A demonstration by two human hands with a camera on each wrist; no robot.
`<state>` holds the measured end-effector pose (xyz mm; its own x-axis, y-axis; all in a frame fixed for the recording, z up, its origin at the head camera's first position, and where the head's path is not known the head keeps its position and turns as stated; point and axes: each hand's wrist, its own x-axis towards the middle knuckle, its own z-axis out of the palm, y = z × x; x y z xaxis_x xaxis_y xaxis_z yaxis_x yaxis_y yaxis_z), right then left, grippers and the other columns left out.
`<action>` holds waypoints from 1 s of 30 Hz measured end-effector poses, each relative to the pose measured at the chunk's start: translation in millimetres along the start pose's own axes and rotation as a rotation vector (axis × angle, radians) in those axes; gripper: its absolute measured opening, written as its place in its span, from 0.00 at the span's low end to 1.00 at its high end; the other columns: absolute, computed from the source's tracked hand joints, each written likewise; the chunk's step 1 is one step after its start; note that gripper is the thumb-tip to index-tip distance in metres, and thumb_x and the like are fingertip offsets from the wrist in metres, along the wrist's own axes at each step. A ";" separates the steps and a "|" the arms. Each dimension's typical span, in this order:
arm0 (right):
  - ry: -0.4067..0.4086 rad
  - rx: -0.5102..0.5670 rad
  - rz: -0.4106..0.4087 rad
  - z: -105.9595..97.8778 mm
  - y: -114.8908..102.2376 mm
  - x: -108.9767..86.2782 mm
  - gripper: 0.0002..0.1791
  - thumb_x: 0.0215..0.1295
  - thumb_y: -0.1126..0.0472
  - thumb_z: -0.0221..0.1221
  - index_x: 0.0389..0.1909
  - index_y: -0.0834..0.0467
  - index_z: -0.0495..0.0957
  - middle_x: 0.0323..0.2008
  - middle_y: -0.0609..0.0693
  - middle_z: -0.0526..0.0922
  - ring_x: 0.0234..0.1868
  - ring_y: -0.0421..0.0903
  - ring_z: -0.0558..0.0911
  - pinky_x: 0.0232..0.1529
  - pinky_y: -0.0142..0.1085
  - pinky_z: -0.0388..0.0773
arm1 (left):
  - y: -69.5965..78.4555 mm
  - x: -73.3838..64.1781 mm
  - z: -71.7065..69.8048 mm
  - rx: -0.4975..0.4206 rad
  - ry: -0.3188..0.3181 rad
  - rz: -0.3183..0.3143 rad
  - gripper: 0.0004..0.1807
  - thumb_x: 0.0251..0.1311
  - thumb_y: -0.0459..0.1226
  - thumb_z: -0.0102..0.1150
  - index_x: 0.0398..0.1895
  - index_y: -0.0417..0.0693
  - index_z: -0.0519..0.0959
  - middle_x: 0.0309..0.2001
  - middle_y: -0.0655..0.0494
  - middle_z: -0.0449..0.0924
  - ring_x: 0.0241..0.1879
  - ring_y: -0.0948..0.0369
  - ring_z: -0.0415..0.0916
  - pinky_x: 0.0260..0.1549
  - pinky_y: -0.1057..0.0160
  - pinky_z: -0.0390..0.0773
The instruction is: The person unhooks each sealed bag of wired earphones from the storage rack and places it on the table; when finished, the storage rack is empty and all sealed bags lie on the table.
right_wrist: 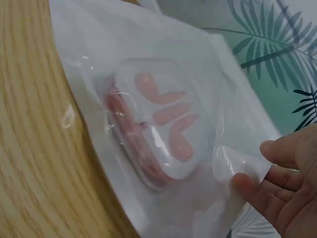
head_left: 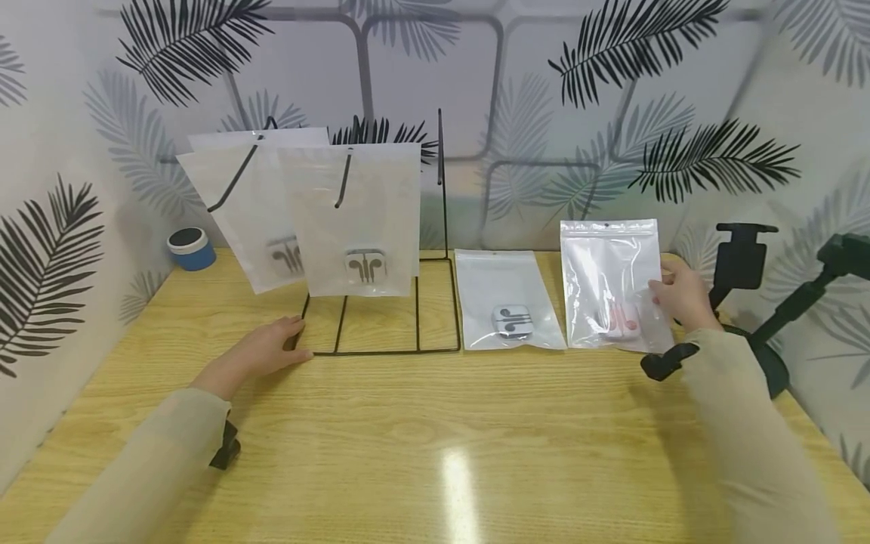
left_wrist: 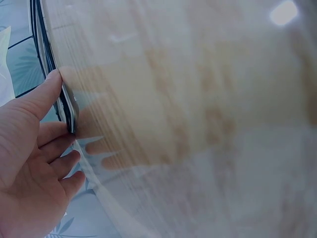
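Note:
My left hand is at the front left corner of a black wire display rack. In the left wrist view its thumb and fingers grip the black wire at the table's surface. Several white zip bags with boxed earphones hang from the rack's hooks. My right hand pinches the right edge of a clear-fronted zip bag, which stands raised at the back right. Inside it is a case of pink earphones, plain in the right wrist view. Another zip bag with dark earphones lies between that bag and the rack.
A blue and white round container with a dark top stands at the back left. A black stand with an arm is beside my right forearm. Behind everything hangs a leaf-patterned backdrop. The wooden table stretches toward me.

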<state>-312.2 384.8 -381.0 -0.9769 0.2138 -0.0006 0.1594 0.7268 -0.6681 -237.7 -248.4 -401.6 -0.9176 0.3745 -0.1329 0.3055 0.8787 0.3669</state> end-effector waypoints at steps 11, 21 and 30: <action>-0.076 -0.011 -0.001 13.5 -1.4 -9.1 0.27 0.69 0.61 0.46 0.65 0.70 0.57 0.60 0.73 0.60 0.55 0.64 0.65 0.56 0.58 0.62 | -0.2 0.6 -0.3 -0.013 -0.005 0.001 0.39 0.61 0.46 0.56 0.64 0.25 0.56 0.64 0.28 0.52 0.63 0.35 0.49 0.58 0.40 0.54; -0.095 -0.035 0.008 14.8 -5.6 -8.6 0.26 0.68 0.60 0.45 0.62 0.72 0.61 0.52 0.71 0.69 0.47 0.61 0.69 0.53 0.55 0.65 | 0.8 0.3 -1.0 -0.020 -0.010 -0.014 0.39 0.61 0.47 0.56 0.65 0.26 0.56 0.65 0.28 0.51 0.63 0.35 0.48 0.58 0.39 0.54; -0.111 -0.015 0.071 17.6 -5.0 -7.4 0.27 0.69 0.58 0.45 0.63 0.70 0.60 0.47 0.68 0.72 0.44 0.58 0.70 0.53 0.55 0.64 | 0.6 0.0 -1.4 -0.022 -0.026 -0.023 0.40 0.62 0.47 0.55 0.66 0.27 0.55 0.65 0.29 0.49 0.63 0.35 0.47 0.58 0.39 0.53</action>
<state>-308.3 368.1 -390.8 -0.9726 0.1925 -0.1305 0.2305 0.7224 -0.6520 -237.9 -248.3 -400.1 -0.9176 0.3617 -0.1650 0.2781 0.8805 0.3839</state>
